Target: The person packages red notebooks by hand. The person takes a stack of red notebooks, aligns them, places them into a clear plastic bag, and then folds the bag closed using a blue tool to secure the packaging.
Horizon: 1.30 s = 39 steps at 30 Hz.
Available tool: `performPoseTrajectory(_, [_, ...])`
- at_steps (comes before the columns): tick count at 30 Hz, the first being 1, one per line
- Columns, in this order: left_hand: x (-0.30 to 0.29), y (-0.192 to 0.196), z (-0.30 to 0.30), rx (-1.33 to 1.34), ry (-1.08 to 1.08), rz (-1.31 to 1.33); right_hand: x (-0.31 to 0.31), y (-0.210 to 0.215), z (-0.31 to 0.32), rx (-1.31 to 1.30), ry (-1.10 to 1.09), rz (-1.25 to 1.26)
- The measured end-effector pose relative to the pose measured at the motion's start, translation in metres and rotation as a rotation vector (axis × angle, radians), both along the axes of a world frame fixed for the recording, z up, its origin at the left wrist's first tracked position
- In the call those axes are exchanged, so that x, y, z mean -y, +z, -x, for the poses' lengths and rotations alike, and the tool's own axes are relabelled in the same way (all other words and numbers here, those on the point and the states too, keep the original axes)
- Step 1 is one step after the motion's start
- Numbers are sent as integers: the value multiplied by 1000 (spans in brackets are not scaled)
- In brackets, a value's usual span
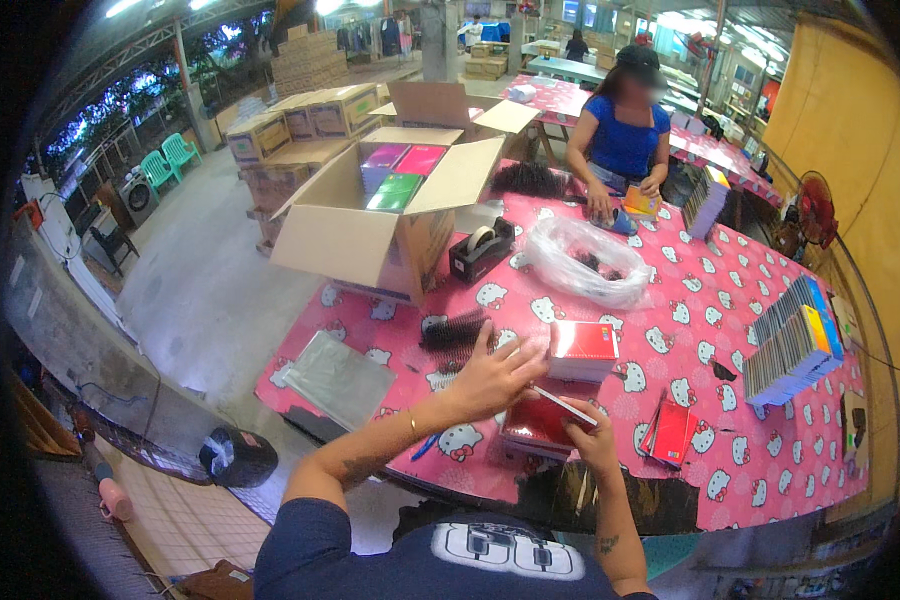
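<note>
Clock read from white-edged booklet (565,407) midway. At 9, we see clear plastic sheets (340,380); at 10, black coils (455,333), then our left hand (493,380), fingers spread, contact unclear to us. At 8, red stack (532,424); at 12, second red stack (582,344). At 4, our right hand (596,437) pinches booklet; at 3, loose red booklets (670,435).

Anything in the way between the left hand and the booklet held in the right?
Nothing visible. The left hand is right by the far-left end of the booklet in the right hand; contact is unclear. The red-topped stack appears beneath the booklet, not between.
</note>
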State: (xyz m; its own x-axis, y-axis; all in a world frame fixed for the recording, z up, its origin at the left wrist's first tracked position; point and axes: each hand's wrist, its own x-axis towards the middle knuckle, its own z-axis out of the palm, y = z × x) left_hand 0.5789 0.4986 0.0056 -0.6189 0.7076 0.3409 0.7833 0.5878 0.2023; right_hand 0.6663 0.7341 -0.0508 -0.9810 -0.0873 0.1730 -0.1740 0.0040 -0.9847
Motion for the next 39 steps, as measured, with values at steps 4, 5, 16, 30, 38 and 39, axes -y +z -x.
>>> performPoseTrajectory(4, [-20,-103,-71,-293,254,23,-4,-14,2,-2,-20,-25])
performPoseTrajectory(5, [-20,-104,-65,-303,256,22,-4,-15,1,11,-12,-36])
performPoseTrajectory(16, [-28,-50,-37,-392,258,-272,-11,5,4,-59,33,-160])
performPoseTrajectory(30, [-7,-17,-7,-218,-93,-147,-12,-4,5,-62,61,-116])
performPoseTrajectory(38, [-37,-104,-86,-225,248,-6,-8,-11,3,3,41,-42])
performPoseTrajectory(39, [-43,-102,-66,-375,308,-89,-9,-14,4,-47,48,-84])
